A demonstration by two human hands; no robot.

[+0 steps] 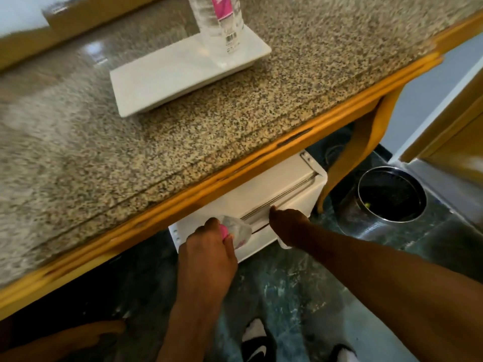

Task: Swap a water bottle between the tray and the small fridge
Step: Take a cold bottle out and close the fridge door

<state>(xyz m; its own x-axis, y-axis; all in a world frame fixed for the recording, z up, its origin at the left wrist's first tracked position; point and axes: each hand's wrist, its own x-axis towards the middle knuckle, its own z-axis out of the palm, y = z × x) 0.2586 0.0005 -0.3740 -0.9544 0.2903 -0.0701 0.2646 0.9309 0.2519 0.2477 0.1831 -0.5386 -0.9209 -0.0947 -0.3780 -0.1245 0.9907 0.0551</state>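
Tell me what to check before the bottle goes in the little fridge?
1. Bottle held firmly: ok. The left hand is wrapped around the pink-capped bottle.
2. Right hand on the door: ok. The right hand sits at the top edge of the fridge.
3. Door open enough: cannot tell. Only the fridge's white top shows under the counter.
4. Room inside the fridge: cannot tell. The inside is hidden.
5. Other bottle safe: ok. It stands upright on the tray.
6. Bin out of the way: ok. The metal bin stands to the right, apart from the fridge.
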